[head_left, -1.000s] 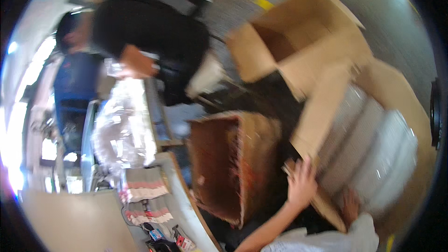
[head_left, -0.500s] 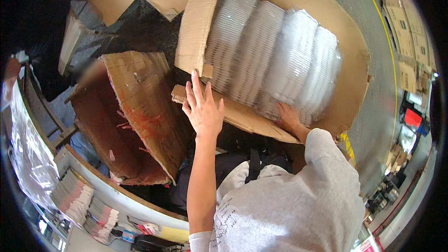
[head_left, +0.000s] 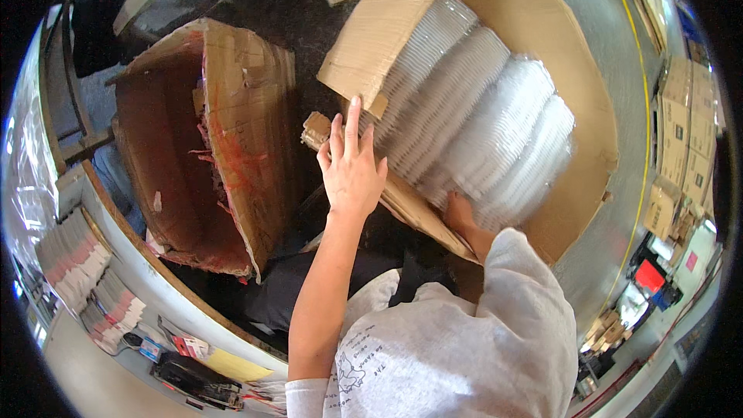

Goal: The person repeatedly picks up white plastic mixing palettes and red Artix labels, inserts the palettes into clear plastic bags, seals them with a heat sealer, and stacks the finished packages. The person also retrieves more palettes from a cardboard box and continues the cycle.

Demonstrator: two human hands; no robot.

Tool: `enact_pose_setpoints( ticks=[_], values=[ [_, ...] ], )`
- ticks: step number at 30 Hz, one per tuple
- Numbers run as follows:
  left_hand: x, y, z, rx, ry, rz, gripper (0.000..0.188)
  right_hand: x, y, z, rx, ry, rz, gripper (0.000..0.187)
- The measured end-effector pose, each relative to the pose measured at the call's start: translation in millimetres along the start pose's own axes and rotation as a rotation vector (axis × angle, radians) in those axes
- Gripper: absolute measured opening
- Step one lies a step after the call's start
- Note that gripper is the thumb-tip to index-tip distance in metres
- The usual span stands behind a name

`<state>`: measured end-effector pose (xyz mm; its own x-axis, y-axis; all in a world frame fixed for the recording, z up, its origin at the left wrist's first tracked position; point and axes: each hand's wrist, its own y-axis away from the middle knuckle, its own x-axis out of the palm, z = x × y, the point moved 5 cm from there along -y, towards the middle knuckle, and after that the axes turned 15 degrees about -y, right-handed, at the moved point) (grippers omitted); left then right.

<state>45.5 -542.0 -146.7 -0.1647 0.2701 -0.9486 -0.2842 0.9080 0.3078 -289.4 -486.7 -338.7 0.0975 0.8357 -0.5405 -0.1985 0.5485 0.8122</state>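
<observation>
A large cardboard box (head_left: pixel 576 39) holds several long stacks of thin, clear, ribbed pieces in plastic wrap (head_left: pixel 503 128). My left hand (head_left: pixel 353 178) is at the box's torn left corner, fingers spread, its fingertips by the cardboard flap (head_left: pixel 371 39) and holding nothing. Over the near wall and down into the box reaches my right hand (head_left: pixel 461 215). It lies against the near end of the stacks, and its fingertips are hidden among them, so its grip does not show.
Left of the box stands a worn cardboard carton (head_left: pixel 255 147) with red-stained edges, its dark inside showing. A white-edged counter (head_left: pixel 174 279) with paper stacks (head_left: pixel 73 259) curves along the lower left. Stacked cartons (head_left: pixel 685 128) line the right, beyond a yellow floor line (head_left: pixel 647 108).
The whole view has turned, so the box looks more slanted. My right hand has slid left along the near wall and sits deeper by the stacks. My left hand stays at the corner.
</observation>
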Motion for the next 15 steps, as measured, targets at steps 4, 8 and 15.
enact_pose_setpoints(
  ticks=[4,8,15],
  values=[
    [-15,9,1,0.029,0.074,-0.017,0.063,-71,42,41,-0.21,-0.109,-0.045,0.055],
    [-49,41,9,0.06,0.526,-0.108,0.105,-180,79,131,-0.384,-0.797,-0.232,0.052],
    [-65,118,40,-0.117,1.527,-0.021,0.079,-185,156,266,-1.056,-0.962,0.454,0.063]
  ],
)
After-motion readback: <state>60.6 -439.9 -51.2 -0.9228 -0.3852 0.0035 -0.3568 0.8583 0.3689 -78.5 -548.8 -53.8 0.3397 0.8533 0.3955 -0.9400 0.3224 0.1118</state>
